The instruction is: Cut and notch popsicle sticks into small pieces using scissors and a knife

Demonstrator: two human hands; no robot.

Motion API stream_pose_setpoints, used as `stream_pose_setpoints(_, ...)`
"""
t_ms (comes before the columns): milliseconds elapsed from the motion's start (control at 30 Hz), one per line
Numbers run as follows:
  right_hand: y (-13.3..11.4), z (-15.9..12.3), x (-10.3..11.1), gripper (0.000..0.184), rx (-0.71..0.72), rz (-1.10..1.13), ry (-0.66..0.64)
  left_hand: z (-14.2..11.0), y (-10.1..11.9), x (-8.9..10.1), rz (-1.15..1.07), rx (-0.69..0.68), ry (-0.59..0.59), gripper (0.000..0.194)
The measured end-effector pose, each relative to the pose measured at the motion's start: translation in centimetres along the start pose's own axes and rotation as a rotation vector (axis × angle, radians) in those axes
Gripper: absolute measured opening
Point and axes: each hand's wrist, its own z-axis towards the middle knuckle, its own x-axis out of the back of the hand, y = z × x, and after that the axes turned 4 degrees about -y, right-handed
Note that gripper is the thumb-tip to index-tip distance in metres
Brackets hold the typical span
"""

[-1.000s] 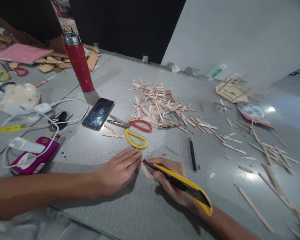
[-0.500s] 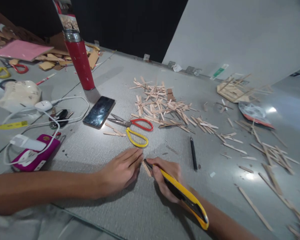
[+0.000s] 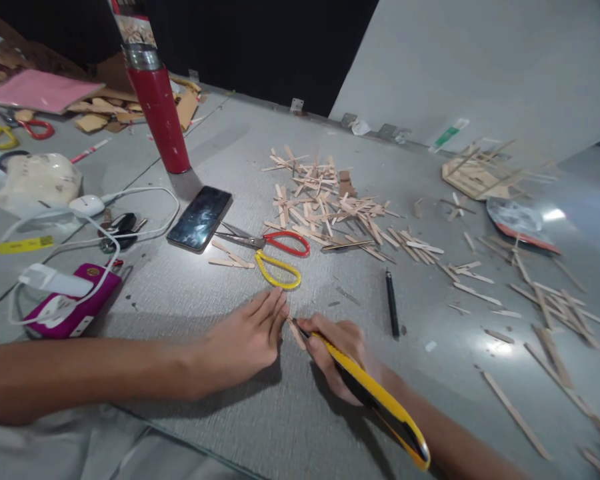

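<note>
My right hand is closed around a yellow and black utility knife, its handle slanting down to the right. The knife's tip meets a short wooden stick near the table's front. At the stick's upper end, the fingertips of my left hand press together and hold it. The far end of the stick is hidden under those fingers. Just beyond my left hand lie scissors with one red and one yellow handle loop, blades apart.
Loose wooden sticks lie heaped beyond the scissors, with more scattered right. A black pen lies right of my hands. Left are a phone, red bottle, keys and purple power bank with white cable. A stick structure stands far right.
The view has shifted slightly, so the table things sit a little differently in the picture. Both hands keep their holds on the stick and the knife.
</note>
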Motion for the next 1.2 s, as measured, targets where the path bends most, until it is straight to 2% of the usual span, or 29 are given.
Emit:
stream_pose_setpoints(167,0.1,-0.3,-0.1,0.017,0.041,-0.010,0.064,-0.2,-0.1,-0.4,-0.065,-0.003,0.002,0.042)
stream_pose_setpoints(300,0.3,-0.3,-0.3,0.024,-0.053,0.061,0.135,-0.3,-0.2,-0.6,-0.111,-0.027,-0.011,0.041)
stream_pose_setpoints(433,0.5,-0.2,-0.4,0.028,-0.135,0.115,0.102,-0.4,-0.2,-0.8,-0.155,-0.012,0.017,0.044)
stream_pose_setpoints(667,0.7,-0.2,-0.3,0.019,-0.138,0.110,0.088,-0.5,-0.1,-1.0,-0.157,-0.011,0.026,0.047)
stream_pose_setpoints(867,0.1,0.7,-0.1,0.025,-0.078,0.049,0.099,-0.4,0.0,-1.2,-0.142,-0.016,0.070,0.046)
stream_pose_setpoints(1200,-0.4,1.3,0.1,0.027,-0.152,0.021,0.093,-0.3,0.4,-1.8,-0.156,0.058,0.102,0.043)
